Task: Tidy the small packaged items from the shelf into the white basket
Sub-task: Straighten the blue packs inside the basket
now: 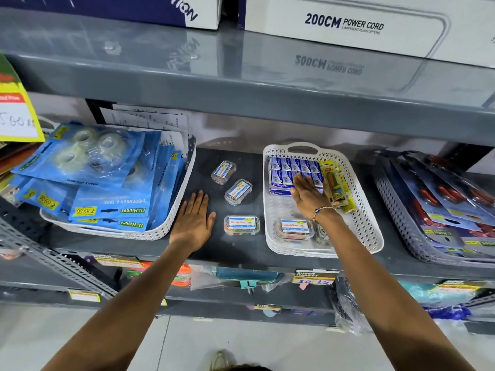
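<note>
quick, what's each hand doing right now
Left hand: open, flat on the dark grey shelf, holding nothing.
Right hand: open, resting on the blue boxes in the white basket.

The dark shelf [214,250] has an open lane between the tape basket [171,226] on the left and the white basket [270,236] on the right. Three small clear boxes [223,172] [238,192] [242,225] lie scattered in that lane, and the flat left hand [194,219] fills its near left part. The shelf above [267,103] overhangs and limits headroom. Inside the white basket, blue boxes [284,171] and a yellow pack [336,183] crowd the back; the right hand [308,192] lies on them.
</note>
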